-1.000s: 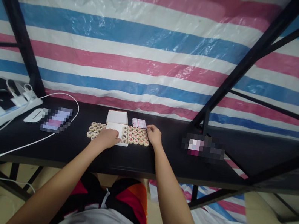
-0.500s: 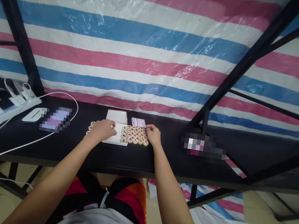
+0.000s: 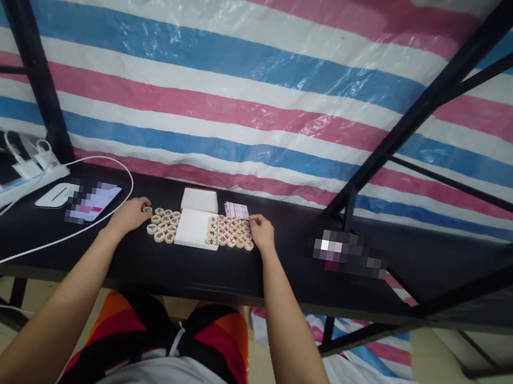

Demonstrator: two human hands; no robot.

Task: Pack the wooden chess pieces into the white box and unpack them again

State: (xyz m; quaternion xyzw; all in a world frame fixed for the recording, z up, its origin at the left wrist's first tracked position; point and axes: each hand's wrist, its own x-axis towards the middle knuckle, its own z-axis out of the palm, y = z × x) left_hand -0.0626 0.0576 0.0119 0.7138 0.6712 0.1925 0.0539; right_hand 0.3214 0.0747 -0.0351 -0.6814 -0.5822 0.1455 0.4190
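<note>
On the black tabletop (image 3: 270,286) an open white box (image 3: 193,228) holds one column of Chinese chess pieces (image 3: 213,229) along its right side. Left of the box lie rows of black-marked Chinese chess pieces (image 3: 161,227). My left hand (image 3: 130,215) is at their far left corner, closed with its fingertips on a single Chinese chess piece (image 3: 147,208). Red-marked Chinese chess pieces (image 3: 232,232) lie packed against the box's right side. At their far right corner rests my right hand (image 3: 262,232), fingers bent together; what is between them is hidden.
Behind the box lie its white lid (image 3: 201,200) and some pink-and-white cards (image 3: 236,210). A phone (image 3: 96,203), a white cable (image 3: 35,250) and a power strip (image 3: 5,192) are on the left. A blurred-out object (image 3: 332,250) sits at right, near a black frame post (image 3: 386,148).
My left hand has moved left from over the box to the outer corner of the black-marked pieces, uncovering the box's white floor. The right hand has stayed at the red-marked pieces.
</note>
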